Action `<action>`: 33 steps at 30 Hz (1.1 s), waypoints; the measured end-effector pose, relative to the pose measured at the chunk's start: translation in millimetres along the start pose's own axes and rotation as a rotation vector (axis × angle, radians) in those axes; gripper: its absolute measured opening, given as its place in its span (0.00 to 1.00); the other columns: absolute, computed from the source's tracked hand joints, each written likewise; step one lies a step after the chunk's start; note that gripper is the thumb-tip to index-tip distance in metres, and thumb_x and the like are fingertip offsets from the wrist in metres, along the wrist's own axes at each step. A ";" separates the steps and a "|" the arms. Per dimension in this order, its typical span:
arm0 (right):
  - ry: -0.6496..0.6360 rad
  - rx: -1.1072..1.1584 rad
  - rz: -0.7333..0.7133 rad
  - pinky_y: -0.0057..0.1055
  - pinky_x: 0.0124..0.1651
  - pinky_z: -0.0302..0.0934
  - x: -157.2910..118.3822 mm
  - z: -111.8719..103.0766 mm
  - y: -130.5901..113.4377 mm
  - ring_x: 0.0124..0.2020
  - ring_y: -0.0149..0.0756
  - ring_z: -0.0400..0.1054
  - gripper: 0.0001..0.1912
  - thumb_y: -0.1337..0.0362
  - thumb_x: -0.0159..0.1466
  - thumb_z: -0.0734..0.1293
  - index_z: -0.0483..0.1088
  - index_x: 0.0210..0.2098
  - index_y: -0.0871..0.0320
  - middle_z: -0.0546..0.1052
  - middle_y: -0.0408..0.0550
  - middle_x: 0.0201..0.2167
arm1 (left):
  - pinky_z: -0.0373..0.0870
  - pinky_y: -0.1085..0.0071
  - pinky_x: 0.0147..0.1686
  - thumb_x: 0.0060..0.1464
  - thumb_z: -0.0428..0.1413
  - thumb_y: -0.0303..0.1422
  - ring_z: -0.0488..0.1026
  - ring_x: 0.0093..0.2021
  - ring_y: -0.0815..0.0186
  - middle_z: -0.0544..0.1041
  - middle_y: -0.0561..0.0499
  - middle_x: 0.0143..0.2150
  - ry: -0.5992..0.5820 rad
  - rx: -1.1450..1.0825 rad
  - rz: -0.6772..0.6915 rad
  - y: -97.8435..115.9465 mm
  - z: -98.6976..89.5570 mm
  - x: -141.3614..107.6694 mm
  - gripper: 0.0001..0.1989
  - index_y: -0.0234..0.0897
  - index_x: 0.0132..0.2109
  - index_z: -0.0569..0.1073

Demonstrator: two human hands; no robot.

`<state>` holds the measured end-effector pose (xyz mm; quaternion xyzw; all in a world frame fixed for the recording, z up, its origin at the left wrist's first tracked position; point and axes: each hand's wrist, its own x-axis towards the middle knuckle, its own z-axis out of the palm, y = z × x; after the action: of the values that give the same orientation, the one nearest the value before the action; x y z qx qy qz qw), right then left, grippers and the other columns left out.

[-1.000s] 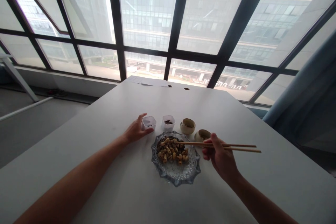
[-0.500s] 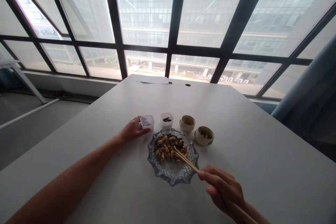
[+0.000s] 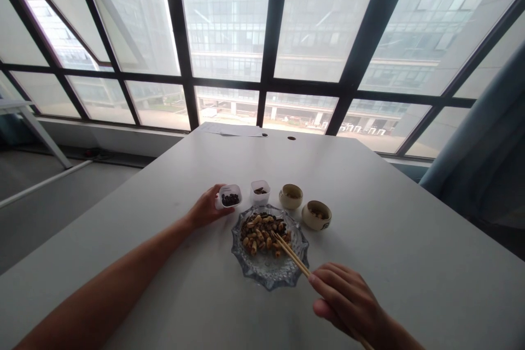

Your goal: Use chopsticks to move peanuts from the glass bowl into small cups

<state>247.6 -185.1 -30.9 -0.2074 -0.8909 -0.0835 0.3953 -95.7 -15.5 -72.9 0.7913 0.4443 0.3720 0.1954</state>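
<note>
My left hand (image 3: pixel 208 206) is closed around the left side of a small clear plastic cup (image 3: pixel 239 193), which tips toward me and shows dark seeds (image 3: pixel 230 199) inside. Between my hands sits a scalloped glass dish (image 3: pixel 268 281) with a heap of peanuts (image 3: pixel 259 236) and dark, striped seeds. My right hand (image 3: pixel 342 292) grips a pair of wooden chopsticks (image 3: pixel 296 260). Their tips reach into the heap, close together, and I cannot tell whether they pinch a piece.
Behind the dish stand a second clear plastic cup (image 3: pixel 260 198) with a few dark seeds and two beige ceramic bowls, one (image 3: pixel 291 203) farther back and one (image 3: pixel 315 224) nearer, holding nuts. White papers (image 3: pixel 229 129) lie at the far edge of the white table (image 3: pixel 180 295), by the windows.
The cup in my left hand has tilted toward me, so more of its dark seeds show. My right hand has shifted slightly, while the chopstick tips stay in the heap.
</note>
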 end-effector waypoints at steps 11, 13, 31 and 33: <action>0.024 -0.013 0.024 0.30 0.33 0.69 -7.4 2.1 4.2 0.26 0.35 0.72 0.12 0.61 0.72 0.59 0.71 0.49 0.58 0.77 0.49 0.27 | 0.73 0.59 0.46 0.47 0.64 0.44 0.76 0.45 0.56 0.79 0.43 0.47 0.040 0.037 -0.014 2.1 -1.3 -1.7 0.30 0.40 0.54 0.65; 0.022 -0.016 0.033 0.30 0.33 0.69 -7.7 2.5 4.4 0.26 0.35 0.72 0.12 0.61 0.72 0.60 0.71 0.48 0.58 0.77 0.49 0.27 | 0.73 0.59 0.46 0.48 0.63 0.45 0.76 0.45 0.56 0.79 0.43 0.47 0.037 0.043 -0.016 1.3 -1.0 -1.7 0.30 0.40 0.55 0.65; 0.555 0.511 0.888 0.29 0.18 0.66 -3.6 29.8 1.7 0.15 0.35 0.68 0.23 0.46 0.67 0.64 0.74 0.26 0.57 0.74 0.46 0.15 | 0.59 0.45 0.60 0.49 0.60 0.55 0.70 0.59 0.45 0.74 0.37 0.58 -0.058 0.233 0.100 47.6 5.2 53.9 0.40 0.38 0.63 0.63; 0.672 0.610 1.098 0.30 0.16 0.64 -3.7 32.7 7.4 0.13 0.35 0.67 0.26 0.40 0.61 0.67 0.73 0.25 0.58 0.73 0.47 0.14 | 0.58 0.45 0.60 0.47 0.62 0.53 0.70 0.59 0.43 0.76 0.37 0.56 -0.149 0.265 0.099 57.4 16.2 65.2 0.40 0.37 0.62 0.64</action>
<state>231.2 -169.3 -55.9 -0.4695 -0.4714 0.3212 0.6739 -29.9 9.7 -19.6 0.8564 0.4342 0.2594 0.1033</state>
